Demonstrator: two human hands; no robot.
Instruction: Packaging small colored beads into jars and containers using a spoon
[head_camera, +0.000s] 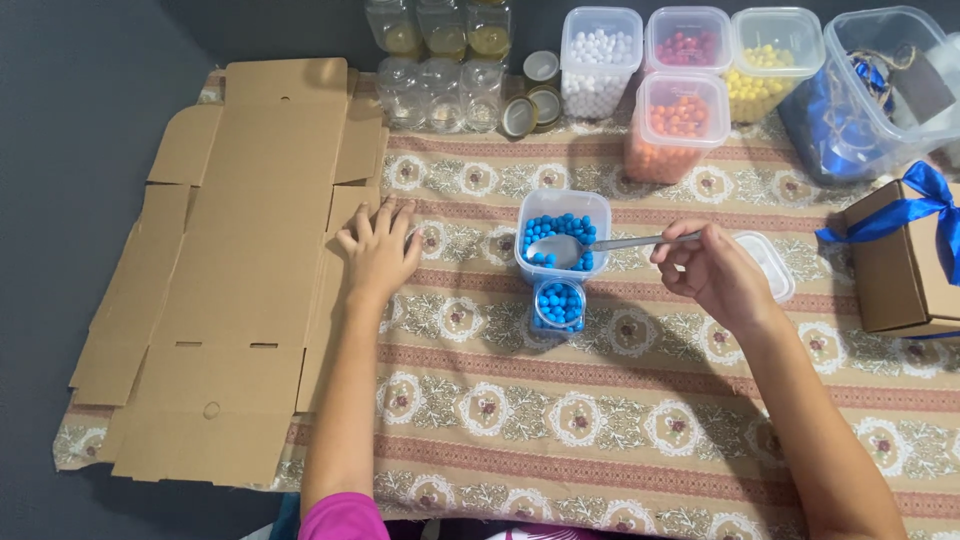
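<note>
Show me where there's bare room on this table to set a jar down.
Free: the wide strip of tablecloth along the near edge, between the two forearms, and the patch between the left hand and the tub of blue balls. Crowded: the far edge, packed with jars and tubs. The flat cardboard covers the left.

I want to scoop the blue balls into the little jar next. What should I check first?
1. Spoon held firmly in the right hand: ok, the fingers pinch the handle end.
2. Spoon bowl over the tub of blue balls: ok.
3. Balls on the spoon: not ok, the bowl looks empty.
4. Small jar open, upright and close to the tub: ok, it stands right in front of it.
5. Room left in the jar: cannot tell, blue balls already show inside.
6. Left hand steadying the jar: not ok, it lies flat at the edge of the flattened cardboard box, away from the jar.
</note>
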